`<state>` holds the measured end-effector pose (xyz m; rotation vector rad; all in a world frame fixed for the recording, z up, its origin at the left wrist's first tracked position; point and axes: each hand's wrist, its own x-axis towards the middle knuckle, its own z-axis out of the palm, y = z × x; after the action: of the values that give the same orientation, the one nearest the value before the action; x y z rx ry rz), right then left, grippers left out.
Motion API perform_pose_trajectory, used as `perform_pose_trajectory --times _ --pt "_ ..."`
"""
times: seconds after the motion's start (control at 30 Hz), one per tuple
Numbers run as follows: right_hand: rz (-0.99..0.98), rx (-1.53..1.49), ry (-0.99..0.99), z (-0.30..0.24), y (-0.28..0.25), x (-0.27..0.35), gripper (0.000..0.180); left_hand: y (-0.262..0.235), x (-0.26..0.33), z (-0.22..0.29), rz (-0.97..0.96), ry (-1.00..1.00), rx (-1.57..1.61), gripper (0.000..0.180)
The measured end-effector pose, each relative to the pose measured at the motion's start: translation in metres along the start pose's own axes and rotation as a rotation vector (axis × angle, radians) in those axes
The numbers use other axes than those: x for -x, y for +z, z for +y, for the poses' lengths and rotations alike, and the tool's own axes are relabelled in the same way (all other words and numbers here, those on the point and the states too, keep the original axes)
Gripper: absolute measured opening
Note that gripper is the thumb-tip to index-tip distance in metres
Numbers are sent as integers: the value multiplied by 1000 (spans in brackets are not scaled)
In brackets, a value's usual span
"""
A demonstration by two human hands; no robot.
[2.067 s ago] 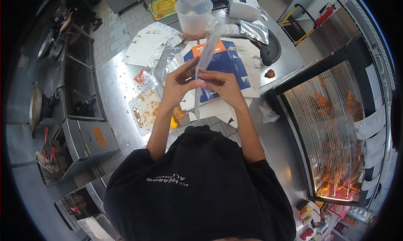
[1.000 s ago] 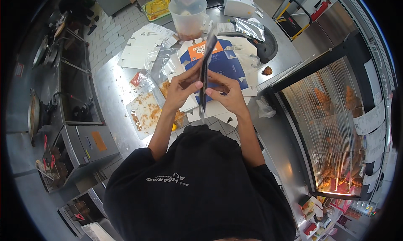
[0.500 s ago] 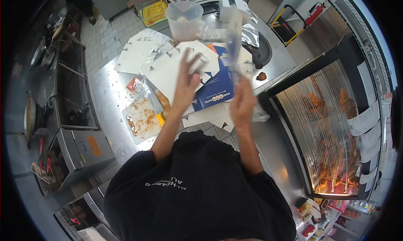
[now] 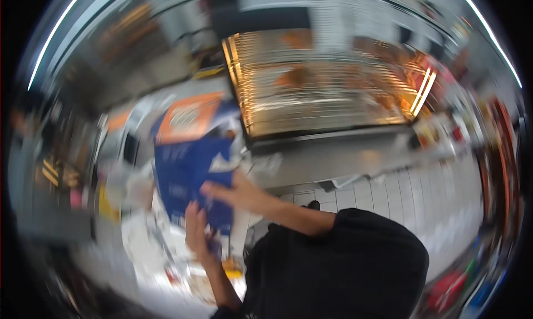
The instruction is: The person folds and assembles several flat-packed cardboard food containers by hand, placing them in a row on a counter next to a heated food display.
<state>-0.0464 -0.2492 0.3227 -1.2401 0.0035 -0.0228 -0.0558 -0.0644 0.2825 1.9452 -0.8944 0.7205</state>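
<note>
A flat blue cardboard takeaway box (image 4: pixel 186 169) with an orange panel (image 4: pixel 189 116) at its far end is smeared by motion, left of the middle of the view. My right hand (image 4: pixel 244 194) grips its right edge, one digit stretched over the blue face and the others partly hidden. At the near edge, my left hand (image 4: pixel 197 230) lies against the cardboard with its fingers stretched out. White box sheets (image 4: pixel 144 238) are below and to the left, on the table.
A lit glass warming cabinet (image 4: pixel 327 86) with fried food on its racks stands ahead, over a steel counter (image 4: pixel 344 155). Blurred containers lie left of the box. The tiled floor (image 4: pixel 388 191) shows at right.
My view has swung to the right, bringing the warming cabinet to the front. Both hands have come to the blue box; before, they were apart, the right holding up a blurred flat piece.
</note>
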Motion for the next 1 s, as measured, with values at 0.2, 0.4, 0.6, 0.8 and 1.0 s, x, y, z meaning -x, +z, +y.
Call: perform_pose_trajectory --times 0.2,0.4,0.6,0.8,1.0 --pt "176 -435 -54 5 29 0 36 7 -26 11 267 93 244 68" --pt "69 -248 -372 -26 22 22 43 1 -82 44 122 64 99 47" --pt "310 -255 -340 -22 18 14 40 6 -78 22 40 -38 50 46" --pt "-125 -150 -273 -28 -14 16 34 -1 -93 31 -108 127 262 75" --pt "3 -533 -108 -70 -52 17 60 -7 -91 20 -461 431 -5 53"
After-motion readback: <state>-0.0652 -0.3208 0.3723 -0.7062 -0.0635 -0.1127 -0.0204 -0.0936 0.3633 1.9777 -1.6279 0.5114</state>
